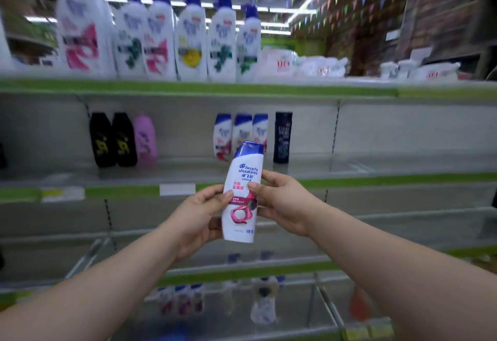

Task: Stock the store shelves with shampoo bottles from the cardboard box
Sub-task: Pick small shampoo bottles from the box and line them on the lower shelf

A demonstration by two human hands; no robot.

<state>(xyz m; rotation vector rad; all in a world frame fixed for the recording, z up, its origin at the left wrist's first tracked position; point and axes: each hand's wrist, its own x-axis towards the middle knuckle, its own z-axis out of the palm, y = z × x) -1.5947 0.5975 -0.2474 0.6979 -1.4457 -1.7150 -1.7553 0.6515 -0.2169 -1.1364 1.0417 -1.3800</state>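
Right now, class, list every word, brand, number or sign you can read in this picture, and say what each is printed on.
"head & shoulders": on the white plastic shampoo bottle with a blue cap, gripped by the left hand and right hand.
Chinese characters beneath it: too small to read surely.
Tall black bottle label: blurred.
Large white blue-capped bottles above: blurred.
White shelf tag: unreadable.
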